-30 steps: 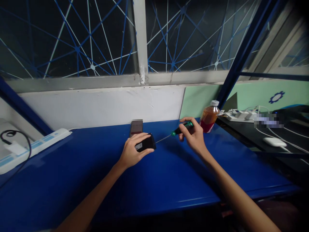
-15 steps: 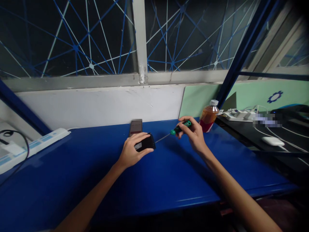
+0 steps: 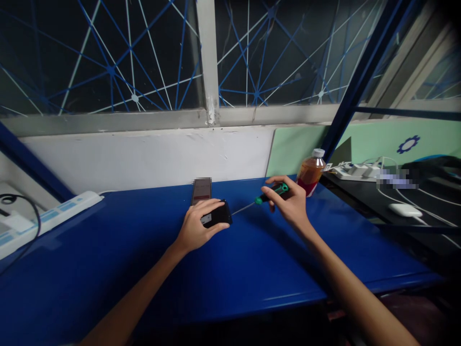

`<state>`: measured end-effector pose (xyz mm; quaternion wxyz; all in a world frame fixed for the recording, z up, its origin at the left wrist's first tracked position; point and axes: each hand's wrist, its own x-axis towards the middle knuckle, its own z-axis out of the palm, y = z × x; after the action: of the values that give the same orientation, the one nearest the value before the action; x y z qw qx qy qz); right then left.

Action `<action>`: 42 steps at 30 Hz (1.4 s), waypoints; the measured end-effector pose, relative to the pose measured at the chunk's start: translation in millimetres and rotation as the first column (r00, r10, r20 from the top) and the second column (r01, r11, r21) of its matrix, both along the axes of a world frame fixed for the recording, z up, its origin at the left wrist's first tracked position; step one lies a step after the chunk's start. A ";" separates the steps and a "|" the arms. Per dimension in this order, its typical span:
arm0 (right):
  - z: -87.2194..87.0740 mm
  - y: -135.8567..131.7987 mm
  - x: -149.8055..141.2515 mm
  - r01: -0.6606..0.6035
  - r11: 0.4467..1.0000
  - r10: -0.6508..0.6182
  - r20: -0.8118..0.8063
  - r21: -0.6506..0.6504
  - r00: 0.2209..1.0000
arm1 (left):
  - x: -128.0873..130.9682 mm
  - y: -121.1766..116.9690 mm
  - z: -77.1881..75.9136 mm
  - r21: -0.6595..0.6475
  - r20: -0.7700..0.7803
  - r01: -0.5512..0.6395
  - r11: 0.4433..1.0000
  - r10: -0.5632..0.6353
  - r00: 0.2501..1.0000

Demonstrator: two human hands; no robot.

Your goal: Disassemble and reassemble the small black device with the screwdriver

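My left hand [image 3: 190, 230] is closed around a small black box-shaped device [image 3: 218, 215] with a pale label, its thumb on the near side and its fingers over the far side. The exact kind of device cannot be made out. My right hand [image 3: 290, 202] grips the green and black handle of a screwdriver [image 3: 258, 199]. The thin shaft points left, and its tip meets or nearly meets the device's right end. Just behind my left hand, a phone [image 3: 202, 190] lies on the blue table [image 3: 230, 278], partly covered by the fingers.
An amber drink bottle [image 3: 311, 172] stands close behind my right hand. At the left edge lies a white power strip [image 3: 77, 205] with a black cable. To the right, a black surface carries a white earbud case [image 3: 405, 210], cables and another power strip [image 3: 356, 172].
My right fingers have shifted on the screwdriver handle, which sits slightly lower and turned. The left hand keeps its hold on the black device with hardly any movement.
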<state>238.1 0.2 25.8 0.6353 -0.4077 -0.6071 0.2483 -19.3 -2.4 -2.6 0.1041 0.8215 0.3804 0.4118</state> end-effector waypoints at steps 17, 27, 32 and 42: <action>3.6 -0.1 5.5 -0.265 0.963 0.262 -0.056 -0.050 0.963 | -1.1 -0.1 1.5 -0.023 0.020 -0.021 1.000 0.021 1.000; -2.1 -1.0 -0.1 -0.112 0.994 0.112 -0.053 -0.001 0.992 | 0.9 -2.2 3.1 -0.042 0.026 -0.016 0.999 0.017 1.000; 3.2 -2.0 -0.6 -0.197 0.980 0.195 -0.074 -0.016 0.978 | 1.4 -3.6 3.6 -0.047 0.021 -0.019 0.999 0.020 1.000; 4.0 -2.4 -2.1 -0.263 0.964 0.255 -0.122 -0.047 0.959 | 2.3 -3.4 1.4 -0.020 0.005 -0.037 0.999 0.037 0.999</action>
<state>236.0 -2.2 29.8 0.6180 -0.3295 -0.6096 0.3713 -17.0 -5.9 -1.2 0.1054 0.8121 0.3994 0.4123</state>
